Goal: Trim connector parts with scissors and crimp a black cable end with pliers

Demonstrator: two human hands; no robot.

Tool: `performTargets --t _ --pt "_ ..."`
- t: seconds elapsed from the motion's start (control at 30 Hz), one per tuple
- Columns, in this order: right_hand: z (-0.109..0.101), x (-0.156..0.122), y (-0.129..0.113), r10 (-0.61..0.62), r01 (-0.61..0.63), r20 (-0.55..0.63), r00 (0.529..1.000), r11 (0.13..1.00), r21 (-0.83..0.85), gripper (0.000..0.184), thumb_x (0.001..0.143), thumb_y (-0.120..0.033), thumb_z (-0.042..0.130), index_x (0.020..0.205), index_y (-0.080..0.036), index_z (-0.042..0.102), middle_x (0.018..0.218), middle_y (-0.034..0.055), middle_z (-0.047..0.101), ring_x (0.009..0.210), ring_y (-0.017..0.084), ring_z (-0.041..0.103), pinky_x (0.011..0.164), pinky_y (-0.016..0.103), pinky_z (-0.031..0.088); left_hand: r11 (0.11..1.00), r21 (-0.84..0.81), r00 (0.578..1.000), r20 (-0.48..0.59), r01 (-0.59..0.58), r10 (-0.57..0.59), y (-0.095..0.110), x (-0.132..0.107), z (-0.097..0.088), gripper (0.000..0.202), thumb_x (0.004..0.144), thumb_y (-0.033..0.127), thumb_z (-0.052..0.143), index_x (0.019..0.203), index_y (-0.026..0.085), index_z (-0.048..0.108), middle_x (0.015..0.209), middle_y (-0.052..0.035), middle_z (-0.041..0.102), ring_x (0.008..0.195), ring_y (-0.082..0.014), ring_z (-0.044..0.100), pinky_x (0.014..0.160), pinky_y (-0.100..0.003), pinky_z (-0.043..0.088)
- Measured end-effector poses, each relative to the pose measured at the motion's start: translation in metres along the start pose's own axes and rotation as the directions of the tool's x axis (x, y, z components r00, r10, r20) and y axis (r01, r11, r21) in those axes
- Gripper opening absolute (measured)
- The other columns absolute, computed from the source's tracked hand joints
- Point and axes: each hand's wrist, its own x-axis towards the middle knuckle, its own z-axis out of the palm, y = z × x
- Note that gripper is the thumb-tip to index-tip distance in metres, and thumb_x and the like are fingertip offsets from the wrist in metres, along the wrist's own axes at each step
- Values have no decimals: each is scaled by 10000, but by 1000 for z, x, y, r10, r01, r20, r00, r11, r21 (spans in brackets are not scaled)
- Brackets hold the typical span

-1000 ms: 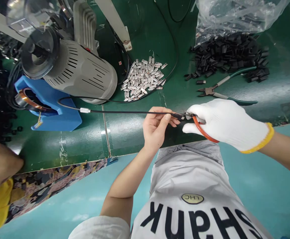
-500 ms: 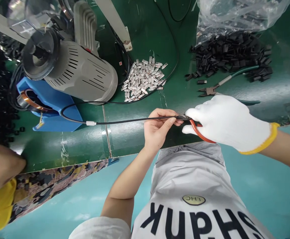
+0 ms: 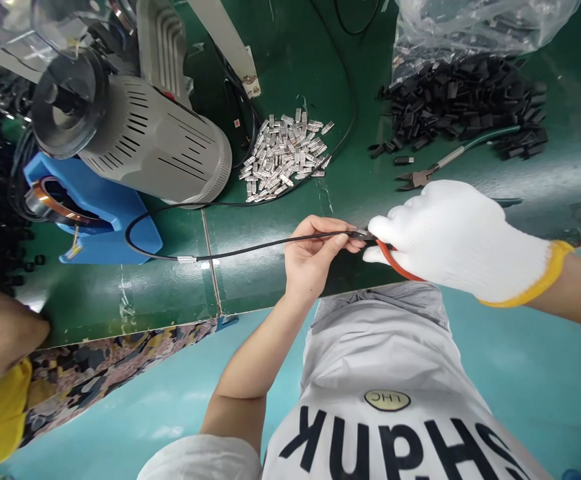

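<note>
My bare left hand (image 3: 315, 257) pinches a thin black cable (image 3: 250, 249) near its end, between thumb and fingers. In a white glove with a yellow cuff, my right hand (image 3: 445, 240) is closed round red-handled pliers (image 3: 395, 265). The jaws of the pliers meet the cable end just beyond my left fingertips; what exactly sits in them is hidden. Farther left along the cable is a silver metal sleeve (image 3: 187, 259). From there the cable loops back past a pile of small silver metal connectors (image 3: 285, 157).
Green-handled cutters (image 3: 428, 175) lie beyond my right hand, beside a heap of black plastic housings (image 3: 465, 107) and a clear plastic bag (image 3: 485, 27). A grey machine (image 3: 155, 140) and a blue tape dispenser (image 3: 90, 213) stand at the left. Another person's arm (image 3: 5, 333) rests at far left.
The cable between the sleeve and my left hand now bows slightly, and the sleeve sits a little lower. My right hand has shifted slightly; both hands keep their hold.
</note>
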Motion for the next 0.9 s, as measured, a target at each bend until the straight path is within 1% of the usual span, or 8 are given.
performTargets --t 0.1,0.23,0.33,0.47,0.67,0.8,0.9 --pt "0 0 -1 10 -10 13 1000 1000 4 336 1016 -314 373 778 -195 578 605 35 466 552 162 341 666 374 117 1000 7 1000 -3 -7 7 0 0 0 237 842 312 853 869 158 676 880 -55 782 714 -158 765 700 -293 650" --pt "4 -1 -2 9 -10 -27 1000 1000 -22 324 1010 -306 373 791 -196 584 604 40 474 553 166 360 669 379 117 1000 -5 1000 -4 4 -4 0 -1 0 225 846 300 852 877 157 682 870 -54 793 717 -157 770 700 -286 648" --pt "7 -1 -1 -6 5 -27 1000 999 -35 331 1018 -312 360 806 -196 587 601 39 473 553 170 384 670 380 112 1000 -18 1000 1 16 -16 1 -1 0 209 855 285 844 879 153 683 868 -54 797 726 -153 772 691 -269 638" --pt "13 0 1 -7 7 -7 1000 1000 4 378 1032 -343 347 805 -190 608 585 38 479 547 164 377 672 368 118 999 -10 999 -9 49 -49 1 0 0 259 843 338 855 878 157 673 855 -52 794 712 -152 767 680 -267 632" --pt "22 -1 2 11 -10 -23 1000 998 56 388 1031 -370 373 812 -180 630 576 36 494 546 156 378 668 352 128 998 -8 998 -9 65 -65 1 2 0 315 818 387 872 871 162 658 856 -51 793 697 -153 763 678 -279 640" --pt "28 -2 1 9 -8 -35 999 999 36 367 1024 -374 376 816 -200 623 558 32 470 541 179 382 647 349 120 998 6 998 0 57 -57 -1 3 0 321 820 400 869 867 167 653 851 -46 788 679 -146 751 676 -285 641" --pt "28 -3 -2 24 -24 -43 999 1000 11 375 1031 -375 360 809 -202 608 555 28 456 536 179 379 635 344 113 999 -8 999 20 49 -49 -2 3 -1 291 833 373 861 880 167 660 863 -46 788 674 -141 745 675 -285 639"
